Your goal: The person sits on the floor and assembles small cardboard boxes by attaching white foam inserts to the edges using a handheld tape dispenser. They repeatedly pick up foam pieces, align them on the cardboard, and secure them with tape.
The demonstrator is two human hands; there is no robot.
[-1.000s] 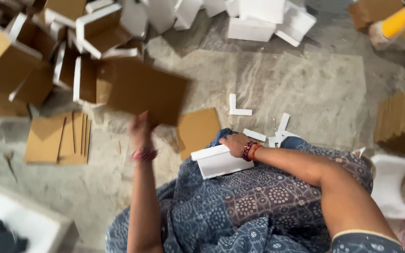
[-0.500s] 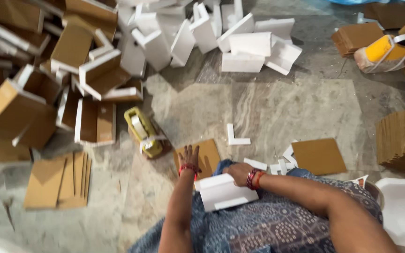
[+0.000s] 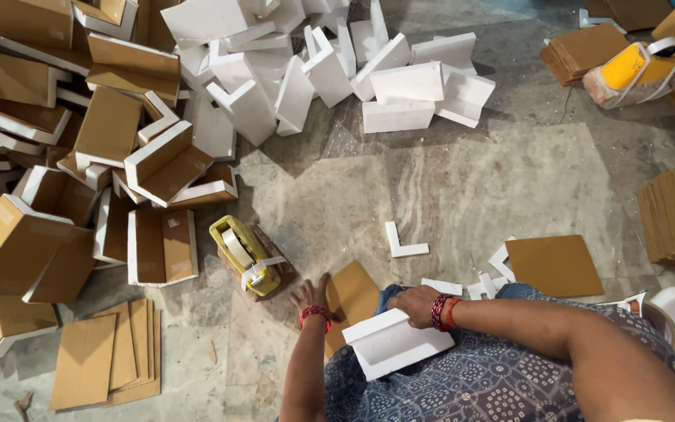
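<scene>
The white foam piece (image 3: 391, 342) lies on the person's lap, low in the middle of the view. The right hand (image 3: 416, 305) rests on its upper edge with the fingers curled over it, so it holds the piece down. At 9 o'clock from this hand, the left hand (image 3: 312, 295) is spread open with the palm down on the floor; it touches the edge of a flat brown cardboard sheet (image 3: 353, 295) and grips nothing. Just at 10 o'clock from the left hand stands a yellow tape dispenser (image 3: 245, 255), near but not touching. A small white L-shaped foam corner (image 3: 402, 242) lies at 12 o'clock from the right hand. Another cardboard square (image 3: 554, 266) lies at 2 o'clock. Farther out, a heap of white foam blocks (image 3: 330, 70) is at 12 o'clock, and brown boxes (image 3: 56, 172) are piled at 10 o'clock.
</scene>
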